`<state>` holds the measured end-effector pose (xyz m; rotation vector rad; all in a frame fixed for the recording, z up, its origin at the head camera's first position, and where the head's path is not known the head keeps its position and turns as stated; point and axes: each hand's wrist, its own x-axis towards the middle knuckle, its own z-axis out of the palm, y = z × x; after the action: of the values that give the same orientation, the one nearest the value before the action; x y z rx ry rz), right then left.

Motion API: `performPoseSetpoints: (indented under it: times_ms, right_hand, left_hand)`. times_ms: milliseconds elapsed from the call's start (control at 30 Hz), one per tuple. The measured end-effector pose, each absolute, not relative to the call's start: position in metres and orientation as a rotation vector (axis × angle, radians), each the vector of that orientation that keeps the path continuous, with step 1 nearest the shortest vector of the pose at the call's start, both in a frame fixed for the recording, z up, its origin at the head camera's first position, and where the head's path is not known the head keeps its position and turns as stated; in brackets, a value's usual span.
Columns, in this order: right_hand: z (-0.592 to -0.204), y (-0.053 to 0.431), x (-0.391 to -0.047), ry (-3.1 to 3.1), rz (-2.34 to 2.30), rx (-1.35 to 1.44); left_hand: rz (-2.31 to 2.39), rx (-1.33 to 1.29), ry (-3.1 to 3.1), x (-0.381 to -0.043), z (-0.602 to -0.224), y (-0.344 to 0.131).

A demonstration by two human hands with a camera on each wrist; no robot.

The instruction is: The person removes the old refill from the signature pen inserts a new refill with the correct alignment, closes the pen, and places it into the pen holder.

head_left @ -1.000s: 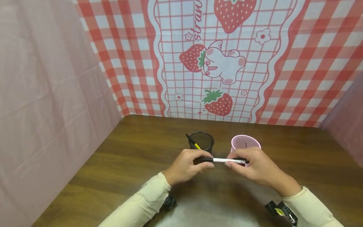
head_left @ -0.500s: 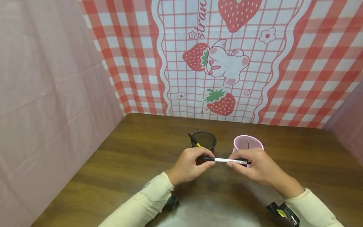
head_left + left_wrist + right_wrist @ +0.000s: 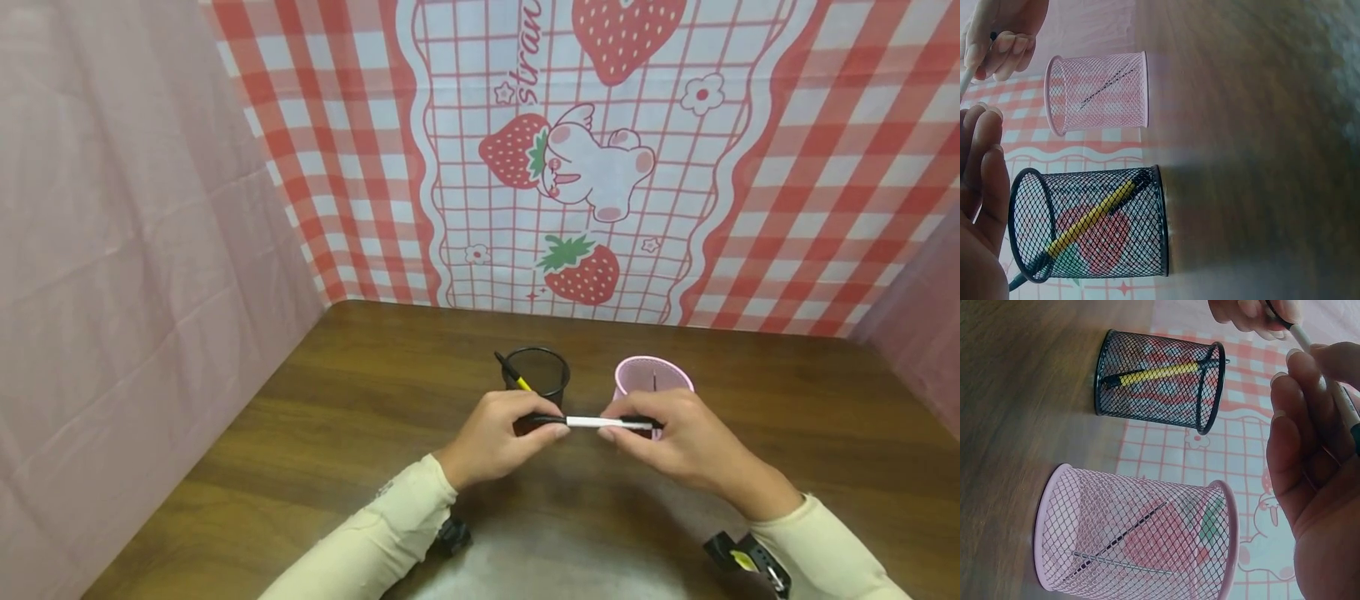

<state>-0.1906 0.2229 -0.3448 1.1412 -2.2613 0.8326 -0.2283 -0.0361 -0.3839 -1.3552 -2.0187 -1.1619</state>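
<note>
Both hands hold a white pen with black ends level above the table. My left hand pinches one black end between thumb and fingers. Around the other end, the thumb and fingers of my right hand pinch the white barrel near its black tip. Just beyond the left hand stands a black mesh pen holder, with a yellow-and-black pen leaning inside. A pink mesh pen holder stands behind the right hand, and thin dark sticks show through its mesh.
The brown wooden table runs back to a red-and-white checked strawberry cloth. A pale pink curtain hangs along the left side, and another pink cloth closes off the right.
</note>
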Motion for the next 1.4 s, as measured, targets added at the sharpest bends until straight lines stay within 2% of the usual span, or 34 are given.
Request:
performPoseSetpoints:
  times_ms: [467,1400]
  right_hand:
    - [-0.3438,0.2232,-0.1890,-2.244,0.793,1.110]
    - [-0.3465,0.2201,-0.1891,-2.272,0.910,1.167]
  left_hand:
    - [-1.362,-1.398,-2.050,-0.2272,-0.3831,-0.0338]
    - [-1.270,-1.349,-2.068,-0.2225,-0.3853,-0.0371]
